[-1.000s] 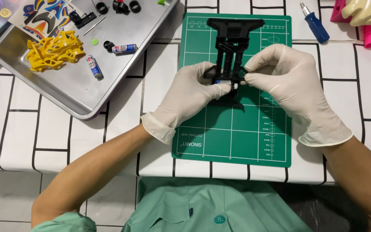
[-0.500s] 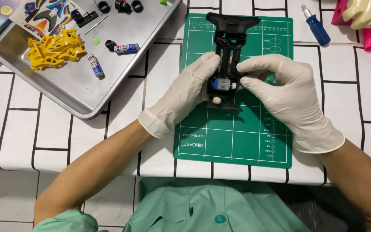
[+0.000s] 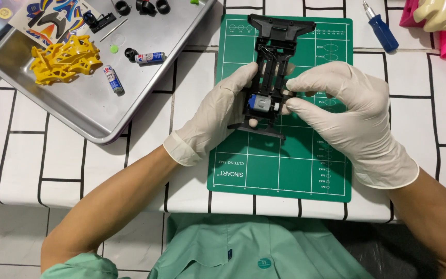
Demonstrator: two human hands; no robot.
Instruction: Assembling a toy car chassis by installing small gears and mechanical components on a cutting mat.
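The left hand [image 3: 218,116] now grips the side of the black toy car frame [image 3: 274,67] at mid-frame on the green mat [image 3: 285,170], a small motor [image 3: 260,103] newly showing, while the right hand's [image 3: 352,113] fingers [image 3: 298,85] pinch it into its seat

Setting: hobby model-building bench, likely at home. Evidence recorded: green gridded cutting mat [image 3: 285,170] laid at centre on a white covering with black brick lines [image 3: 52,170]; metal tray [image 3: 78,119] at upper left, in which a yellow model car body [image 3: 63,59], small batteries [image 3: 113,79], black wheels [image 3: 150,6] and a sticker sheet [image 3: 58,18] are kept; blue-handled screwdriver [image 3: 380,27] placed at upper right; disposable gloves worn on both hands
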